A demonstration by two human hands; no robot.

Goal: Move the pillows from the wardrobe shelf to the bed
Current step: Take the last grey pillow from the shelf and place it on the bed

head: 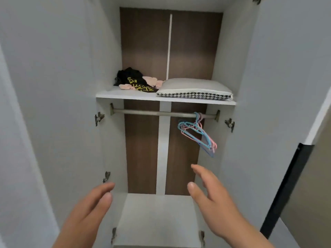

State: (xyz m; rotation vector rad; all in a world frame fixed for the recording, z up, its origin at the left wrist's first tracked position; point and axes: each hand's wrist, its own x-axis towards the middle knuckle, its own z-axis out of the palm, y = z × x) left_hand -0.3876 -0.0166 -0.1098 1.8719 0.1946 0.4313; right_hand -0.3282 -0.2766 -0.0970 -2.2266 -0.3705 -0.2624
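One pillow (195,89) on wardrobe shelf (125,94); left hand (89,210), right hand (215,204) below, fingers spread, empty.

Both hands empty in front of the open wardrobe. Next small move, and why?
Probably raise both hands to the pillow and take it by its two ends. It lies flat on the right of the shelf, beside a pile of clothes. The left hand and right hand are open, well below the shelf, holding nothing.
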